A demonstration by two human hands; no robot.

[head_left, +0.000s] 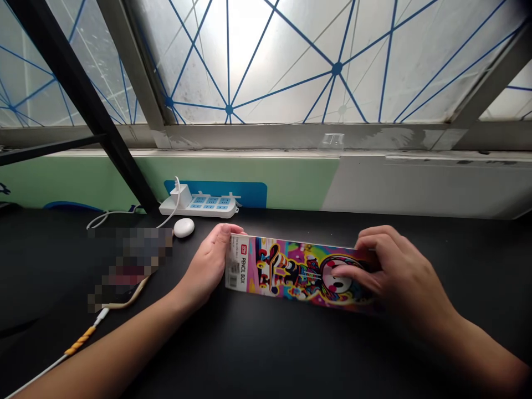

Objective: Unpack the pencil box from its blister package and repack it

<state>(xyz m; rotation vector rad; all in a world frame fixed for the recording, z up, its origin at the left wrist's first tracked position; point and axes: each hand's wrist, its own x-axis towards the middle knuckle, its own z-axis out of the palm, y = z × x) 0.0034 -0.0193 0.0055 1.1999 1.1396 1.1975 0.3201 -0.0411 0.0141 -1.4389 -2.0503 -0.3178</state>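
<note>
A colourful pencil box (pixel 291 271) with a cartoon figure on its face is held sideways just over the black table, between both hands. Its white label end, printed "PENCIL BOX" with a barcode, lies to the left. My left hand (pixel 214 257) grips that end, thumb along the near edge and the other fingers mostly hidden behind. At the right end my right hand (pixel 388 263) is closed on the box, with the thumb across the front and the fingers over the top edge.
On the black table (pixel 291 349), a white power strip (pixel 211 206) with a plugged-in charger (pixel 181 195) sits by the wall. A small white rounded case (pixel 183 227) lies nearby. A pixelated device (pixel 133 266) with a white cable (pixel 45 368) is at left. A black post (pixel 83 100) slants upward.
</note>
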